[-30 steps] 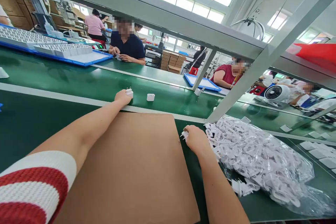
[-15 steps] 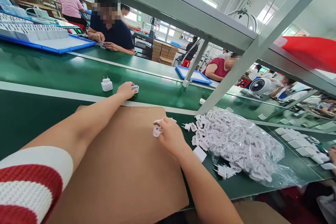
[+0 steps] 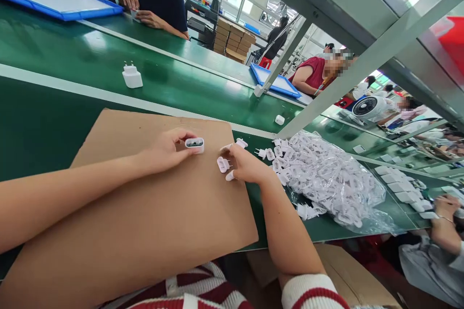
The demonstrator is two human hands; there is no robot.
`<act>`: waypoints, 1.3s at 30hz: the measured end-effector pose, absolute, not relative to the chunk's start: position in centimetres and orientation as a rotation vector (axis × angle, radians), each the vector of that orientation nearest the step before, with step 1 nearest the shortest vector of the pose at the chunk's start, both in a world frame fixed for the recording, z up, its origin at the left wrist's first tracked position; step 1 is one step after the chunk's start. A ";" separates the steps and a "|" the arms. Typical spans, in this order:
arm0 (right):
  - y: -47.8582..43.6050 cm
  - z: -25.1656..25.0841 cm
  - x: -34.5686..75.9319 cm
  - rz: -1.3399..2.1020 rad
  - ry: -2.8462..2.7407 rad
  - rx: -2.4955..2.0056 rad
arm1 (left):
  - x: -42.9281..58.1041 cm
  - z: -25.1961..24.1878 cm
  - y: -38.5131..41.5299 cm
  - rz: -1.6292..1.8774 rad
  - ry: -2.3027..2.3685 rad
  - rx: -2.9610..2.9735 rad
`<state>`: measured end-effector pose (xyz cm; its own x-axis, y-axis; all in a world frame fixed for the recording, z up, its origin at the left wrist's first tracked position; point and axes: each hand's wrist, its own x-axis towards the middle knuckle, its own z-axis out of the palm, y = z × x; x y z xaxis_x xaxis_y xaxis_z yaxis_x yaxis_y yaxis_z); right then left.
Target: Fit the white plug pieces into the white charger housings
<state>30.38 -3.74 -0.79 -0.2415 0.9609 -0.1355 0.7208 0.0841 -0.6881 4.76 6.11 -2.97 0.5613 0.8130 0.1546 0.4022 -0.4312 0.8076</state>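
My left hand [image 3: 174, 147] grips a white charger housing [image 3: 195, 144] between thumb and fingers. The housing's open end faces me and shows dark parts inside. My right hand [image 3: 246, 161] curls around a small white two-pin plug piece [image 3: 223, 164], whose pins point back toward the palm. White covers sit on the right thumb and a fingertip; the exact contact with the plug piece is partly hidden. Both hands are above a brown cardboard sheet [image 3: 145, 217]. Another plug piece [image 3: 241, 143] lies just beyond the right hand.
A plastic bag of white plug pieces [image 3: 329, 178] spreads out at the right, near a slanted metal post [image 3: 348, 67]. A white charger [image 3: 132, 76] stands on the green bench at the left. Co-workers sit across the bench, and one person's hand [image 3: 446, 205] is at far right.
My left hand has come back from the bench strip with the charger housing, over the cardboard toward my right hand. The right fingers have spread and turned the plug piece. The view has tilted down.
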 end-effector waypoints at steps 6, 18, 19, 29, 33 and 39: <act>-3.5 -0.7 29.8 0.685 -2.057 -1.633 | 4.2 -4.6 5.6 0.644 0.886 2.085; -3.9 -1.0 27.2 0.374 -2.087 -1.864 | 4.0 -4.3 5.3 0.631 0.726 2.153; -3.7 -1.2 27.0 0.378 -2.006 -1.839 | 4.0 -4.3 5.3 0.632 0.716 2.154; -4.1 -1.0 22.8 0.122 -2.084 -1.544 | 4.1 -4.5 5.5 0.622 0.655 2.223; -3.6 -1.2 22.7 0.111 -2.145 -1.574 | 4.1 -4.9 5.5 0.648 0.631 2.231; -3.0 -0.9 22.4 0.098 -2.175 -1.584 | 4.1 -4.8 5.4 0.654 0.628 2.207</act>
